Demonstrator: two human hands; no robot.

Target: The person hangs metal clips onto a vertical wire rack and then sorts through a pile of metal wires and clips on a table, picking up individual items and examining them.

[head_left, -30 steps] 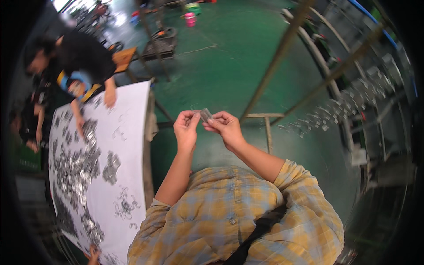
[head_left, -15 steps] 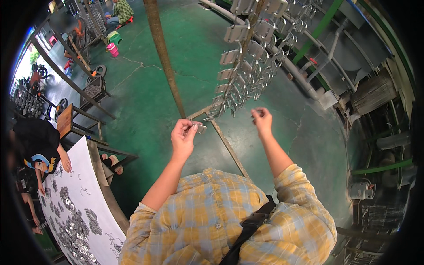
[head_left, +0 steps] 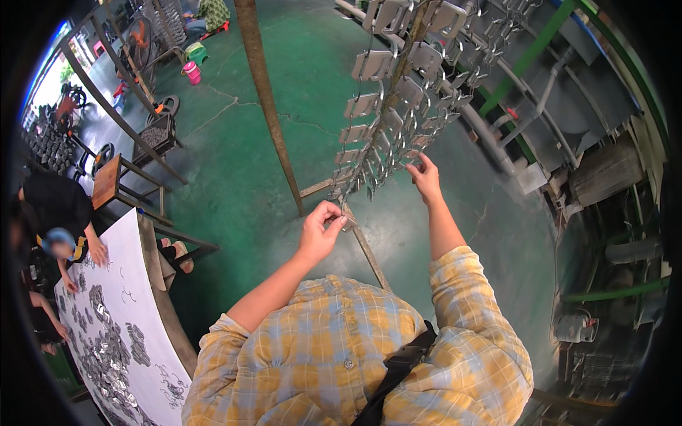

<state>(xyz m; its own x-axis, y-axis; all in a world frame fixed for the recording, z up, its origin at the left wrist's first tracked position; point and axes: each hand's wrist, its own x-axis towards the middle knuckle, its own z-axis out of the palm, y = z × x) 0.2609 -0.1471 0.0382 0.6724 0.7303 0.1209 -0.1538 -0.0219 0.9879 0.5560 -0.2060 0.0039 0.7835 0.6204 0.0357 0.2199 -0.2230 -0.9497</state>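
My left hand (head_left: 321, 233) is closed in a pinch at the lower end of a hanging rack. A small metal plate (head_left: 349, 223) shows nearly edge-on at its fingertips. To the right, my right hand (head_left: 428, 179) has its thumb and forefinger at the bottom of another hanging row, closed around a metal piece whose shape I cannot make out. Above both hands, flat metal plates (head_left: 374, 65) hang by wire hooks in several rows along a rusty bar (head_left: 401, 67).
At lower left, a white table (head_left: 131, 266) bears many loose metal parts (head_left: 106, 355); a co-worker's hand (head_left: 98, 252) rests over it. A wooden stool (head_left: 106, 182) stands behind. A rusty post (head_left: 266, 106) rises ahead of me. Pipes and a green frame (head_left: 529, 57) line the right.
My left hand has moved right with the plate, up to the rack's lower end. My right hand has risen to the hanging pieces. The rack appears slightly shifted.
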